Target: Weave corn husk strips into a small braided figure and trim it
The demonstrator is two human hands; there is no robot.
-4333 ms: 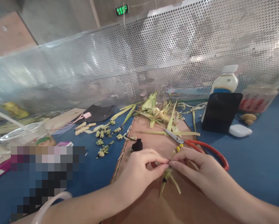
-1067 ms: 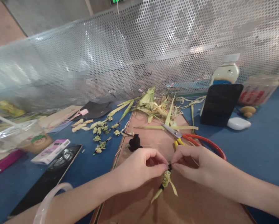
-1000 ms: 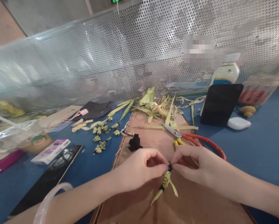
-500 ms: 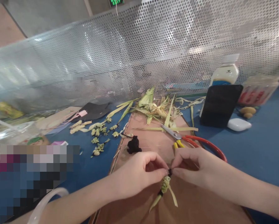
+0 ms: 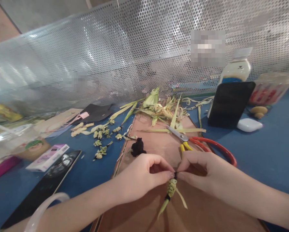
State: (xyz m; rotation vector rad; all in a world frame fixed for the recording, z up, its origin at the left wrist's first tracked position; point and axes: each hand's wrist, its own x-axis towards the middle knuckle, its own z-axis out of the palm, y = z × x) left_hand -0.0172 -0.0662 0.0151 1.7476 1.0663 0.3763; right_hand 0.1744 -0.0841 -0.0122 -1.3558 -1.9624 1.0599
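Observation:
Over the brown board (image 5: 139, 206) my left hand (image 5: 146, 177) and my right hand (image 5: 197, 170) meet thumb to thumb, each closed in a pinch. Between their fingertips is black thread (image 5: 175, 175) at the upper end of a small braided corn-husk piece (image 5: 171, 189). The braid hangs below, with a second black binding near its lower end and a loose husk strip at its side. A tangle of black thread (image 5: 138, 147) lies beyond my left hand. Red-handled scissors (image 5: 183, 137) lie beyond my right hand, a yellow-handled tool (image 5: 186, 146) partly hidden beside them.
Corn husks (image 5: 159, 108) heap at the board's far end. Several small braided pieces (image 5: 101, 133) lie on the blue table to the left, near a phone (image 5: 45, 187) and a clear cup (image 5: 16, 141). A black tablet-like panel (image 5: 231, 104), a bottle (image 5: 236, 71) and a white case (image 5: 249, 125) are right.
Both hands keep pinching the black thread at almost the same spot. The braided piece has shifted slightly, and the camera view has tilted a little downward.

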